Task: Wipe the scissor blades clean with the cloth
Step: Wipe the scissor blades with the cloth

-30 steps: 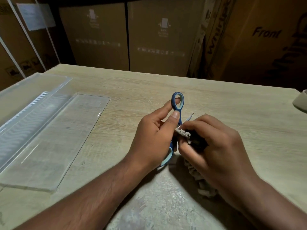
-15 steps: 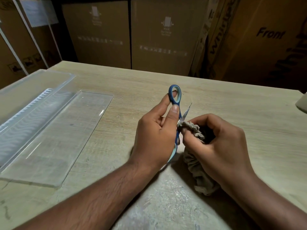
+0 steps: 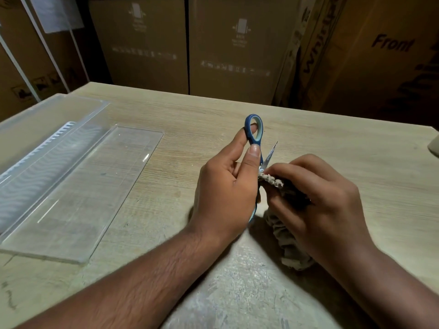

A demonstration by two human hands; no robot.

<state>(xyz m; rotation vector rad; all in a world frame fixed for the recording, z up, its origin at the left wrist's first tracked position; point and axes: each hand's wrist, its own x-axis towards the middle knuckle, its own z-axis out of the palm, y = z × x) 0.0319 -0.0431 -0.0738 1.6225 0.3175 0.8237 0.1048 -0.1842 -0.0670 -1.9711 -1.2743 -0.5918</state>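
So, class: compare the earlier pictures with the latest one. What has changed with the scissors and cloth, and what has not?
The right hand has slid the cloth down the blade, baring more of its tip. The left hand still grips the scissors by the blue handle; the clear tray stays put.

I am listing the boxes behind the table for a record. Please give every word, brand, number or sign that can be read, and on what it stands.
"Front": on the cardboard box at far right.
"Whirl...": brand lettering running vertically up the tilted box; only partly readable.
Symbol and small print lines on the two middle boxes: too blurred to read.
Handling pictograms on the left box: too small to read.
White sheet at top left: unreadable.
Scissors, cloth: no text visible.
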